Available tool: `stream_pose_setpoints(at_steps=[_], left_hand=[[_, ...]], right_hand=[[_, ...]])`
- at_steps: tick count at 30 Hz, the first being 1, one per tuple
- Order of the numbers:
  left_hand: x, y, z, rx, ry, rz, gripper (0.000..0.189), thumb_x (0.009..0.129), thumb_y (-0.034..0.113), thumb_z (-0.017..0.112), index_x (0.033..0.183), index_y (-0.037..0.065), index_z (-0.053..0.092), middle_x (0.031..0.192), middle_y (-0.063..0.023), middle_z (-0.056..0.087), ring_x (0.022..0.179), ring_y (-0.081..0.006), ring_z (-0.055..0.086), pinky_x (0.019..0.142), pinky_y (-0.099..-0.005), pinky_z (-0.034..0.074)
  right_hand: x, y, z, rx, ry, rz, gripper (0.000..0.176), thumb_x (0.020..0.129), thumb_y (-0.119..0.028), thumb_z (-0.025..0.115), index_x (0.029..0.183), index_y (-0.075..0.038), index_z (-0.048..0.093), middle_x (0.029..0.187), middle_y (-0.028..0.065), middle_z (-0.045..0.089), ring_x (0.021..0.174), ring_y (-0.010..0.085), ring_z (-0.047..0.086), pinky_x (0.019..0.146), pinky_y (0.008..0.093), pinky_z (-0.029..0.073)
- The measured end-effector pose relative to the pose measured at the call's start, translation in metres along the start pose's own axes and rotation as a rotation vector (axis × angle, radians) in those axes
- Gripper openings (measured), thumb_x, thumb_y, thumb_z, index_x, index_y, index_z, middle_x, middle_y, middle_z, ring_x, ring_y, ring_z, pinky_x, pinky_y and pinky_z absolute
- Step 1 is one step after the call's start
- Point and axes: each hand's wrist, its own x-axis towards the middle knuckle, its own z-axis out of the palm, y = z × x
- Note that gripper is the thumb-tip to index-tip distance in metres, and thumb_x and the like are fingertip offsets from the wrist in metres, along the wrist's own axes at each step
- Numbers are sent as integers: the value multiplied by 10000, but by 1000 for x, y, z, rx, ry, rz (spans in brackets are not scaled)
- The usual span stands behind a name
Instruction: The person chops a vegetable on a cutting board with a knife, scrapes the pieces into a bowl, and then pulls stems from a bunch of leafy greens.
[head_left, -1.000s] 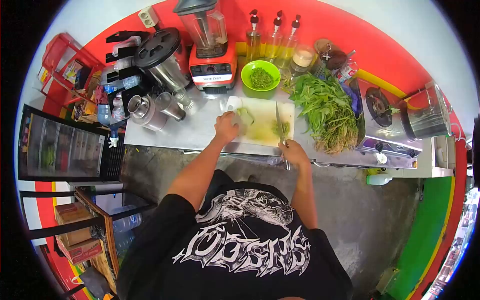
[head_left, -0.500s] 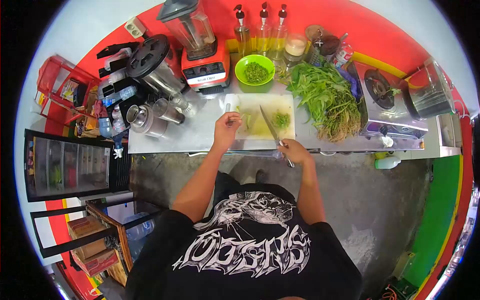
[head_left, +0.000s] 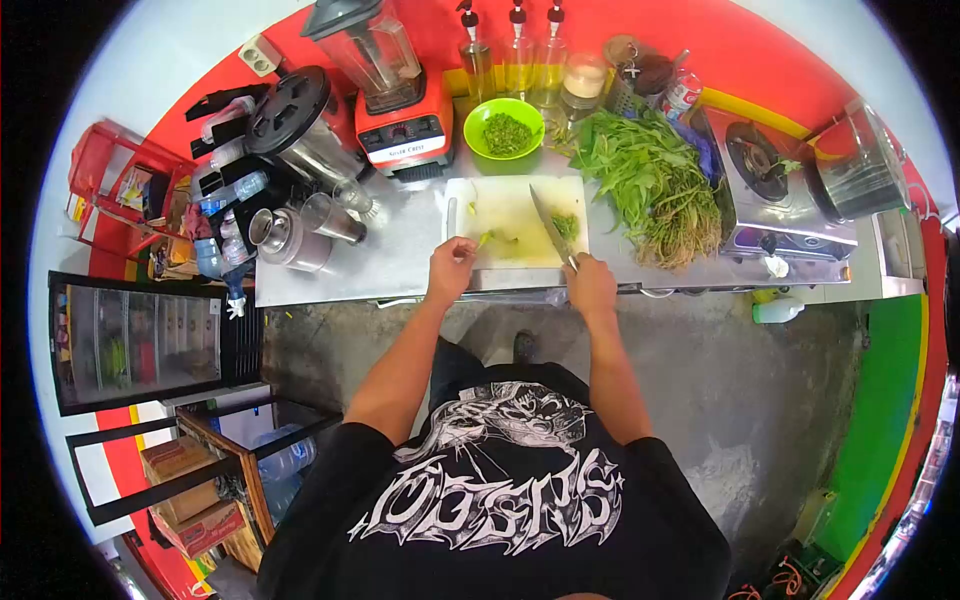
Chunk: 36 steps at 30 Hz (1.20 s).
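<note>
In the head view my right hand (head_left: pixel 592 285) is wrapped around the handle of a kitchen knife (head_left: pixel 549 222). The blade points away from me and slants left over the white cutting board (head_left: pixel 462 190). At the board's near left edge my left hand (head_left: pixel 455 268) is closed in a pinch, with a short green stem (head_left: pixel 486 239) at its fingertips. Chopped greens (head_left: pixel 566 227) lie in a small heap right of the blade. A few stray bits and a wet yellowish-green stain mark the board's middle.
Behind the board stands a lime-green bowl (head_left: pixel 477 140) of chopped greens. A large bunch of leafy greens with roots (head_left: pixel 650 180) lies to the right, beside a gas stove (head_left: pixel 745 205). A red blender (head_left: pixel 405 135) and metal cups (head_left: pixel 285 240) stand left; pump bottles (head_left: pixel 517 65) line the back.
My left hand has come back toward me and down to the board's near edge, uncovering the board's handle slot. My right hand with the knife has shifted slightly up; its grip now covers the handle.
</note>
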Motion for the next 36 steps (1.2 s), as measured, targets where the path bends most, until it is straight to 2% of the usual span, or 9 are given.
stream_pose_setpoints(at_steps=[3,4,8,11,16,23,25,31,36], left_hand=[[-2,-14,1,150,101,-16,168,808,-60,663,966,-7,689,911,-103,725,835,-191,676,805,-320,532],[-2,-16,1,187,108,-58,242,790,-21,645,1026,26,681,980,-120,719,909,-303,679,844,-392,533],[-7,5,9,335,309,107,406,796,-5,653,1194,71,627,1178,-154,652,1075,-340,610,907,-429,513],[-2,36,9,524,164,266,407,793,20,664,1195,81,633,1206,-145,639,1091,-365,587,941,-458,492],[14,32,26,607,-29,325,213,812,71,635,999,125,722,1087,-49,665,1074,-307,579,904,-465,456],[27,21,39,677,-135,338,129,826,98,682,949,99,720,912,-88,685,903,-319,641,819,-448,515],[28,24,45,536,13,301,102,844,102,666,934,78,706,862,-111,674,850,-327,651,767,-443,522],[3,32,77,544,4,321,122,847,83,650,956,80,705,922,-94,651,904,-323,639,772,-429,529],[-13,33,67,612,-94,463,313,794,22,649,1089,101,718,1048,-67,632,960,-300,612,839,-394,543]], right_hand=[[-2,-2,5,89,28,29,258,928,-280,639,1043,-49,644,986,236,698,936,457,661,801,551,519],[-1,1,10,167,88,-24,249,933,-267,634,1046,-46,635,984,240,695,931,461,657,801,552,517],[1,4,19,229,133,-81,233,946,-228,614,1079,-37,614,960,249,690,921,472,650,799,554,512],[1,1,16,288,217,-98,246,947,-233,606,1085,-30,619,957,259,689,925,474,650,805,554,515],[0,5,15,197,58,-49,279,944,-249,603,1086,-10,622,970,286,683,925,486,649,807,559,518],[-3,7,17,294,29,-169,255,939,-235,616,1019,8,616,894,300,674,891,508,639,792,568,510],[-6,6,18,265,16,-184,249,943,-219,617,1022,15,596,899,310,666,888,516,630,785,565,504],[-12,-3,15,336,10,-176,253,946,-205,623,1035,22,559,894,317,658,893,520,622,790,571,489],[-10,-11,11,301,-31,-136,276,969,-255,593,1042,6,539,897,316,659,882,527,623,782,584,489]])
